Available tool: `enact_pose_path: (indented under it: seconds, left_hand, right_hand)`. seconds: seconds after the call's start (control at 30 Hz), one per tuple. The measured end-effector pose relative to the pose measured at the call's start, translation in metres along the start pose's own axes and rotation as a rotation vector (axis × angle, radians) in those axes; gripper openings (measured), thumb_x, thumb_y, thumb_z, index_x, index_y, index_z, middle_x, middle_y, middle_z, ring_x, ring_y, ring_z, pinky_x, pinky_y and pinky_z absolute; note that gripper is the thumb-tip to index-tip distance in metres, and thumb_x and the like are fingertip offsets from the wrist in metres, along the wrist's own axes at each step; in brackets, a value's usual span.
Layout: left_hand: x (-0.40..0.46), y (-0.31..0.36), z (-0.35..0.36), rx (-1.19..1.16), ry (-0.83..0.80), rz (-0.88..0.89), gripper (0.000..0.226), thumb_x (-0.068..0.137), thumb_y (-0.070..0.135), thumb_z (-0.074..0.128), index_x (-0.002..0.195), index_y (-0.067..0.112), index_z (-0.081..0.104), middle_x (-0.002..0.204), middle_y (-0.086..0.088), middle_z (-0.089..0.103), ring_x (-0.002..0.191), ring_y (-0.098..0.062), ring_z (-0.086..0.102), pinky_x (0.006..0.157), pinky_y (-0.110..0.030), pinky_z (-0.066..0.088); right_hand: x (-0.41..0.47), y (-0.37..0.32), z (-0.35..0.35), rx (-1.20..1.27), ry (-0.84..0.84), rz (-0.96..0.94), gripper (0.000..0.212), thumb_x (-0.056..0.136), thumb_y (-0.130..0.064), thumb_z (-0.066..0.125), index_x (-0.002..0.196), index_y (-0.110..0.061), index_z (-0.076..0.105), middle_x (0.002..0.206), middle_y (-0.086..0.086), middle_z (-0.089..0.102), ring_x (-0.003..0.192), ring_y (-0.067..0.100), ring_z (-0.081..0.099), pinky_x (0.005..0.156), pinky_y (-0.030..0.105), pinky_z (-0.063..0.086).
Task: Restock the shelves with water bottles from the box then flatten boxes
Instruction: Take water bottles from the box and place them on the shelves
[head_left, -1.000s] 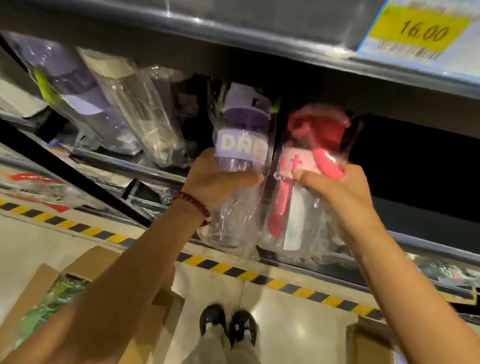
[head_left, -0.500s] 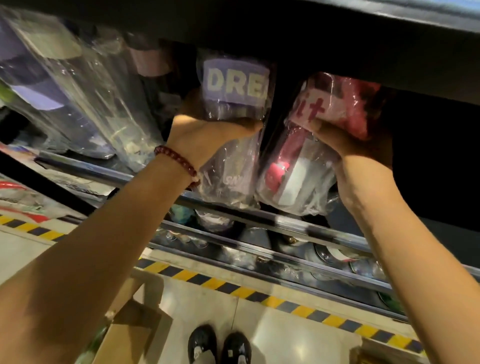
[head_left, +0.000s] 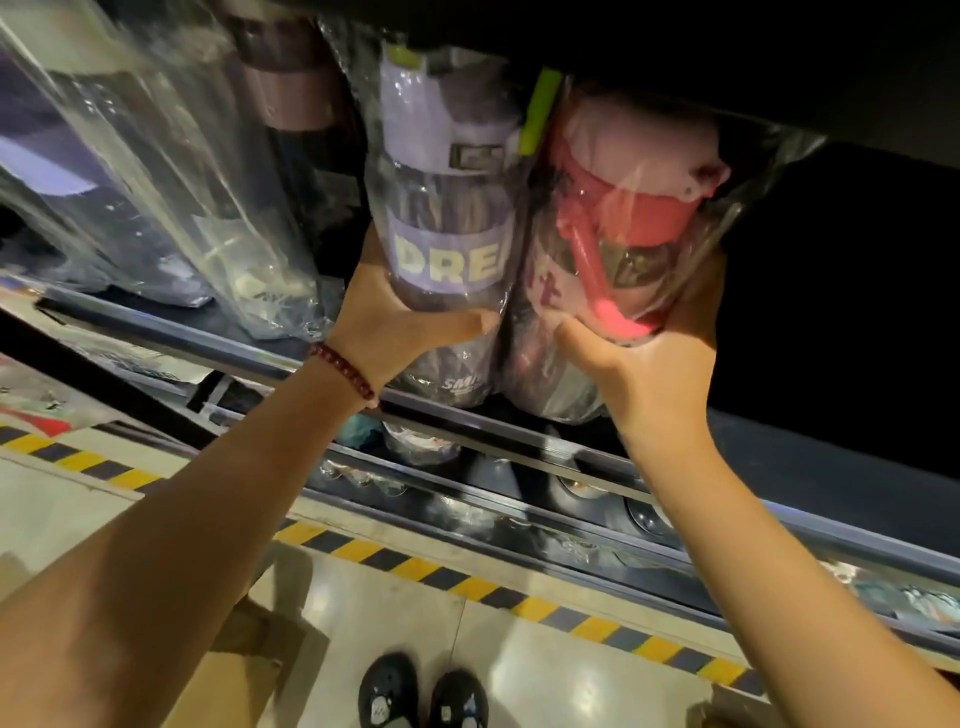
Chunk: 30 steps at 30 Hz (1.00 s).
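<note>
Gripping a bagged bottle apiece, both hands reach up to the shelf rail (head_left: 519, 441): the left hand (head_left: 395, 322), a bead bracelet (head_left: 343, 370) at its wrist, wraps fingers and thumb round the purple-lidded bottle (head_left: 447, 218), and the right hand (head_left: 639, 358) clasps the pink-lidded bottle (head_left: 618, 228) touching it on the right. Both bottles stand just behind the rail, tops close under the shelf above. Left of them, behind the same rail, lean more bagged bottles (head_left: 171, 208). Below the rail lie the striped floor tape (head_left: 467, 577) and a cardboard box (head_left: 228, 680) corner. This looks like the restocking step; next, each hand needs to push its bottle upright and let go.
</note>
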<state>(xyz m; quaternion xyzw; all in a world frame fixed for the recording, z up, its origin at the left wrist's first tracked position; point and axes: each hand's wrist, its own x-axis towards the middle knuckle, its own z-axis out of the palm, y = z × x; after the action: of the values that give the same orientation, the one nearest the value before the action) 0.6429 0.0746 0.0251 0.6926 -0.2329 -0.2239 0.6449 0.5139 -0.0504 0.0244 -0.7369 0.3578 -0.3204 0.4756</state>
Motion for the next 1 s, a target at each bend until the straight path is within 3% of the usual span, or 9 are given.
enact_pose_path:
  seconds: [0.1,0.27,0.43,0.53,0.7,0.77,0.83,0.93,1.0]
  left_hand:
    - [-0.004,0.0,-0.003,-0.006,-0.049,0.044,0.068,0.058,-0.011,0.079,0.105,0.024,0.045,0.098,0.006,0.063,0.079,0.006,0.066,0.069,-0.01,0.05]
    - [-0.005,-0.005,-0.01,0.163,-0.131,0.056,0.086,0.041,0.022,0.094,0.114,0.025,0.049,0.104,0.008,0.063,0.093,0.001,0.063,0.082,-0.014,0.05]
    - [-0.01,-0.017,-0.008,0.328,0.001,0.055,0.087,0.047,0.022,0.093,0.121,0.011,0.048,0.102,0.005,0.062,0.088,-0.001,0.06,0.078,-0.009,0.049]
    - [-0.012,-0.022,-0.007,0.319,0.04,0.057,0.081,0.05,0.024,0.092,0.118,0.014,0.049,0.098,0.007,0.065,0.09,0.0,0.063,0.079,-0.01,0.05]
    - [-0.001,-0.024,-0.011,0.376,0.038,0.037,0.069,0.054,0.025,0.09,0.111,0.013,0.056,0.088,0.007,0.067,0.078,0.001,0.062,0.065,-0.002,0.044]
    - [0.009,-0.024,-0.015,0.377,0.061,0.037,0.071,0.054,0.023,0.09,0.115,0.013,0.056,0.095,0.007,0.067,0.085,-0.003,0.064,0.07,-0.005,0.048]
    - [0.019,-0.023,-0.017,0.332,0.097,0.044,0.075,0.054,0.018,0.09,0.119,0.011,0.053,0.099,0.009,0.063,0.091,-0.003,0.063,0.078,-0.008,0.05]
    - [0.036,-0.024,-0.017,0.249,0.154,0.044,0.08,0.056,0.009,0.089,0.124,0.008,0.047,0.108,0.005,0.059,0.104,-0.011,0.059,0.095,-0.021,0.048]
    - [0.045,-0.027,-0.016,0.198,0.166,0.026,0.079,0.058,0.003,0.087,0.125,0.006,0.045,0.107,0.002,0.059,0.101,-0.011,0.061,0.093,-0.023,0.05]
  right_hand:
    - [-0.008,0.001,-0.009,0.001,-0.035,-0.051,0.086,0.047,-0.068,0.073,0.093,0.004,0.067,0.07,-0.011,0.064,0.064,-0.005,0.053,0.06,0.015,0.045]
    - [-0.02,0.005,-0.015,0.07,-0.092,0.001,0.08,0.052,-0.059,0.084,0.068,0.015,0.055,0.057,0.006,0.049,0.054,0.01,0.042,0.05,0.028,0.038]
    - [-0.029,-0.005,-0.018,0.065,-0.149,-0.004,0.048,0.062,-0.012,0.085,0.069,-0.022,0.039,0.07,-0.008,0.044,0.061,-0.005,0.052,0.056,0.014,0.044]
    - [-0.026,0.014,-0.014,-0.067,-0.185,0.011,0.041,0.061,-0.022,0.09,0.081,-0.01,0.056,0.077,0.012,0.058,0.076,0.013,0.055,0.061,0.022,0.044]
    - [-0.022,0.016,-0.007,-0.039,-0.261,-0.013,0.053,0.067,-0.013,0.084,0.085,-0.058,0.064,0.077,0.001,0.07,0.07,0.009,0.064,0.067,0.016,0.048]
    - [-0.017,0.018,0.0,-0.046,-0.232,-0.003,0.017,0.069,-0.015,0.083,0.074,-0.027,0.072,0.068,0.015,0.069,0.065,0.03,0.064,0.067,0.035,0.051]
    - [-0.01,0.024,0.009,-0.093,-0.182,0.032,0.029,0.07,-0.021,0.082,0.052,-0.013,0.061,0.065,0.013,0.068,0.065,0.031,0.063,0.068,0.034,0.05]
    - [0.004,0.02,0.022,-0.068,-0.181,0.196,0.017,0.076,-0.027,0.078,0.071,-0.021,0.064,0.07,-0.013,0.06,0.074,0.009,0.056,0.06,0.008,0.039]
    - [0.017,0.018,0.027,0.106,-0.173,0.304,0.021,0.088,-0.021,0.067,0.108,-0.014,0.063,0.095,-0.012,0.057,0.088,-0.001,0.049,0.06,-0.003,0.035]
